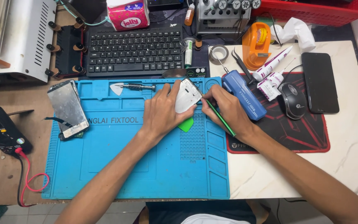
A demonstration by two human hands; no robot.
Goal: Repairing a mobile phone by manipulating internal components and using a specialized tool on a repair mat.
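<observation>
My left hand [161, 111] grips a white phone frame [187, 96] and holds it tilted over the blue silicone work mat [117, 166]. My right hand [228, 111] holds a thin green-handled tool [220, 118] like a pen, its tip touching the frame's right edge. A green plastic pick [186, 124] lies on the mat just under the frame. A detached phone screen [67, 108] rests on the mat's left edge.
A black keyboard [134, 50] sits behind the mat, with a scraper tool [132, 87] on the mat in front of it. A blue tool case [244, 94], glue tubes [272, 70], mouse [292, 100] and black phone [320, 82] lie right. A multimeter [1, 130] sits left.
</observation>
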